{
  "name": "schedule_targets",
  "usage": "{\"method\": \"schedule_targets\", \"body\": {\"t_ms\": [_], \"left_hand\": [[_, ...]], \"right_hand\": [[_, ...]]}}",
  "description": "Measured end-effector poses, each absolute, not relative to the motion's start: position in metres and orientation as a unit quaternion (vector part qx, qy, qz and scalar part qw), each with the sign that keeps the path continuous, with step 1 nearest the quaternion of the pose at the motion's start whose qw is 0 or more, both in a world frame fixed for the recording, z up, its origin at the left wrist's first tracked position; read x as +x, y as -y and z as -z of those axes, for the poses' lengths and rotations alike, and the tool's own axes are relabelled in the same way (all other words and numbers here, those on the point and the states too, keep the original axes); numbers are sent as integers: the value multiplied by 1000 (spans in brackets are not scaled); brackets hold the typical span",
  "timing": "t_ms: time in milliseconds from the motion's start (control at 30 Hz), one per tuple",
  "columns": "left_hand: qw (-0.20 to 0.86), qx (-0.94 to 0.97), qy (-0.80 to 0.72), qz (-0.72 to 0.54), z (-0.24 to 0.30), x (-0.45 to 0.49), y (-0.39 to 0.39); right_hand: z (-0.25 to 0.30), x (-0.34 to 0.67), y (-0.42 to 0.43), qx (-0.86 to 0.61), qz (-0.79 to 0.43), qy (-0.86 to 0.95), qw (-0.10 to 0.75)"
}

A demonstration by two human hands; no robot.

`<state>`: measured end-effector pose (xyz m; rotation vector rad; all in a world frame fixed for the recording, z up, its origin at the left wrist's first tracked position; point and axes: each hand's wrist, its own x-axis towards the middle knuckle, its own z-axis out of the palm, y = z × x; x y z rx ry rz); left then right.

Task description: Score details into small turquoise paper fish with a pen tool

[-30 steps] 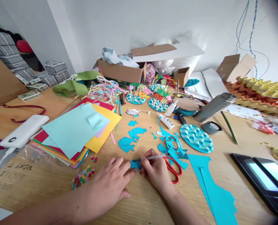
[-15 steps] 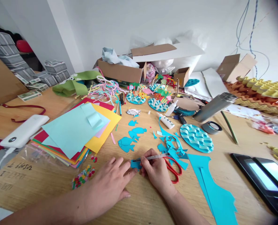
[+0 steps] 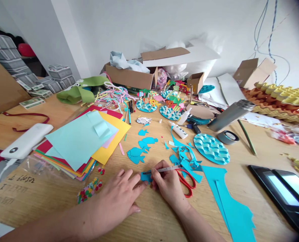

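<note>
My right hand point(image 3: 165, 183) is closed around a slim pen point(image 3: 168, 168), its tip on a small blue paper piece point(image 3: 145, 176). My left hand point(image 3: 121, 191) lies flat with fingers spread, its fingertips touching the left edge of that piece. Just beyond are blue paper fish cut-outs point(image 3: 136, 155). Red-handled scissors point(image 3: 192, 184) lie beside my right hand, their blades hidden under blue paper scraps point(image 3: 187, 158). A larger blue sheet point(image 3: 230, 205) with a cut edge rests further right.
A stack of coloured paper point(image 3: 81, 141) and a white power bank point(image 3: 26, 140) stand left, near paper dots point(image 3: 90, 191). Glue bottles point(image 3: 179, 130), a wavy blue disc point(image 3: 211, 149), a metal flask point(image 3: 231, 115) and a black device point(image 3: 282, 191) are right. Boxes point(image 3: 130, 76) line the wall.
</note>
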<state>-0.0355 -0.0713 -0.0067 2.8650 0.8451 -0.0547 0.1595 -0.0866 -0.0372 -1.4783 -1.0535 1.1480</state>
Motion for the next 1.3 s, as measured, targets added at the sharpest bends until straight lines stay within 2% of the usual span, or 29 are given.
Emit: {"method": "schedule_targets", "body": {"t_ms": [1300], "left_hand": [[82,954,-286,31,4,-32,71]], "right_hand": [[40,160,87,-594,-475,434,483]]}}
